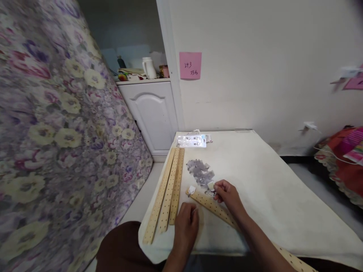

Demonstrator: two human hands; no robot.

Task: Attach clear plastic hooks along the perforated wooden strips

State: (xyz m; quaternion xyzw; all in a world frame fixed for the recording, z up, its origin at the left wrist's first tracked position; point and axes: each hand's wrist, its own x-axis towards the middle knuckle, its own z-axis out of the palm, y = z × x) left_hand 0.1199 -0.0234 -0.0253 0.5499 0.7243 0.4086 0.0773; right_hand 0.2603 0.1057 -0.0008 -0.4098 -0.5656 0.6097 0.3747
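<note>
Small pale square piece (210,185), one, at one o'clock from the left hand (186,221), pinched by the edge between thumb and fingertips of the right hand (228,194); probably light, fairly stiff and easily bent, best taken by its rims; left fingers curled, contents, if any, cannot be told. Perforated strip (211,204), one, running toward four o'clock beneath the right hand, likely rigid and light, best held across its long edges. Cloth-covered table (283,196), near edge at six o'clock, three perforated strips (170,189) limiting ten o'clock, grey packets (200,172) at twelve, widest room toward two.
</note>
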